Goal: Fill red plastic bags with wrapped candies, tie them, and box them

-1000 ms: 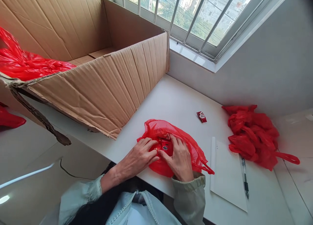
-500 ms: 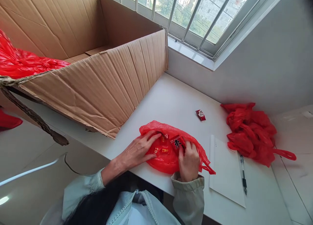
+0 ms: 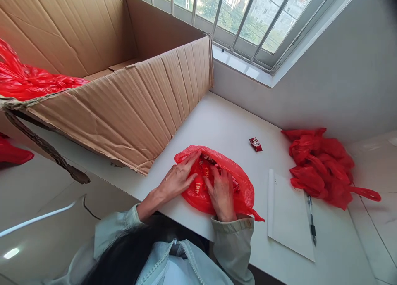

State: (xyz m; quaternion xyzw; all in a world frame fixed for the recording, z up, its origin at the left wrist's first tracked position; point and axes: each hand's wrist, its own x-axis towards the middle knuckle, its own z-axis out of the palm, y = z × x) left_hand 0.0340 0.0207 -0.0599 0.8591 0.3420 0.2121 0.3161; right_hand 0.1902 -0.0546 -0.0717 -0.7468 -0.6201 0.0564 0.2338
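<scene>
A red plastic bag (image 3: 245, 190) lies on the white table with its mouth open, and small red packets with yellow lettering (image 3: 198, 188) show inside. My left hand (image 3: 178, 178) holds the bag's left rim, its thumb apart from the other fingers. Inside the mouth, my right hand (image 3: 221, 192) rests on the packets with its fingers apart; its fingertips are partly hidden among them. Beyond the bag, a single small dark red packet with a white label (image 3: 255, 144) lies by itself on the table.
A large open cardboard box (image 3: 133, 107) stands at the left, with red plastic (image 3: 40, 80) inside. To the right are a white notepad (image 3: 288, 219), a pen (image 3: 312, 223) and a heap of red bags (image 3: 322, 165) against the wall. A barred window (image 3: 238, 24) is behind.
My right hand has moved left and deeper among the packets. The packet with a large black character that was by its fingers no longer shows. My left hand has shifted slightly up the rim.
</scene>
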